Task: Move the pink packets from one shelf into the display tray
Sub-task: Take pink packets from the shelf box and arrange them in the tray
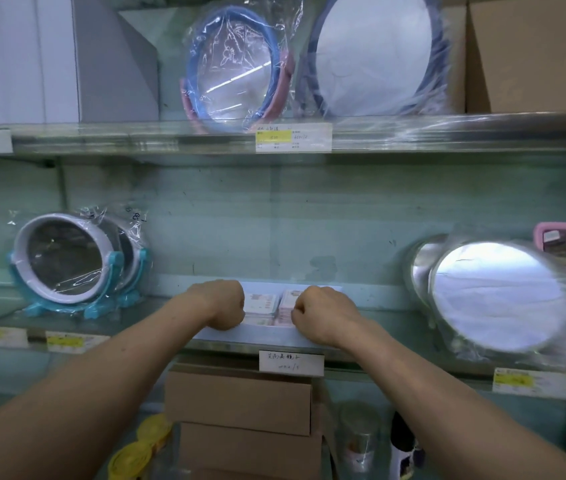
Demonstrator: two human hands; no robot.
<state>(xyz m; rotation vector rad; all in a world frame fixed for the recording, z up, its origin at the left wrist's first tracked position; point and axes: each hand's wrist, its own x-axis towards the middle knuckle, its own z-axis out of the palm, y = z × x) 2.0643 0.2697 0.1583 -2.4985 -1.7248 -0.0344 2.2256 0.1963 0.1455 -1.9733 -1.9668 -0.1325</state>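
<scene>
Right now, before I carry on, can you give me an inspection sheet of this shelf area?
Surface: middle shelf, glossy, carries the tray and mirrors.
Job's things: white display tray at the shelf front, centre; pink packets inside it in two side-by-side stacks.
Clutter: plastic-wrapped teal-stand mirror left of the tray; round wrapped mirrors to its right; both apart from it.
Grips: left hand and right hand both curled on the tray's front rim.
Cables: nothing seen.
Surroundings: upper shelf with a blue-rimmed mirror and a cardboard box; brown boxes and yellow rolls below; handwritten label under the tray.
</scene>
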